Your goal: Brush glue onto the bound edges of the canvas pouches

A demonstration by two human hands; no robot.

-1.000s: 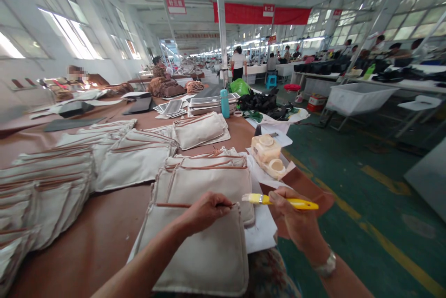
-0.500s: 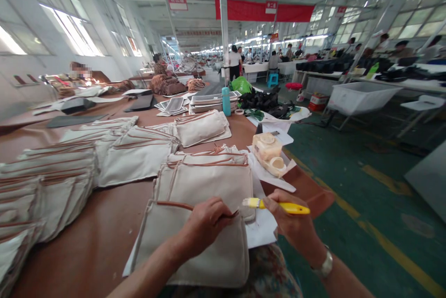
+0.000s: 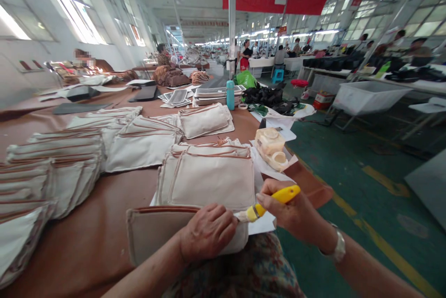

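My left hand point(image 3: 211, 230) is closed on the top edge of a pale grey fabric panel with brown piping point(image 3: 156, 228), tilted up at the near table edge. In my right hand point(image 3: 289, 207) is a yellow-handled paintbrush point(image 3: 278, 195), gripped between thumb and fingers. Its pale bristles touch or nearly touch the panel's right top corner, beside my left fingertips. Just beyond lies a stack of similar panels point(image 3: 212, 177). A cream plastic container point(image 3: 270, 142) with an opening on its near side stands to the right of that stack.
More piles of panels point(image 3: 142, 149) cover the left of the brown-covered table point(image 3: 104, 237). A turquoise bottle point(image 3: 230, 96), a tape roll point(image 3: 243, 106) and black scraps point(image 3: 268, 98) lie farther back. White paper point(image 3: 261, 223) sticks out under the stack. Other people work in the background.
My left hand has tilted the near panel up, so its top edge now faces me. The brush has moved left and down to the panel's corner, its handle angled up.
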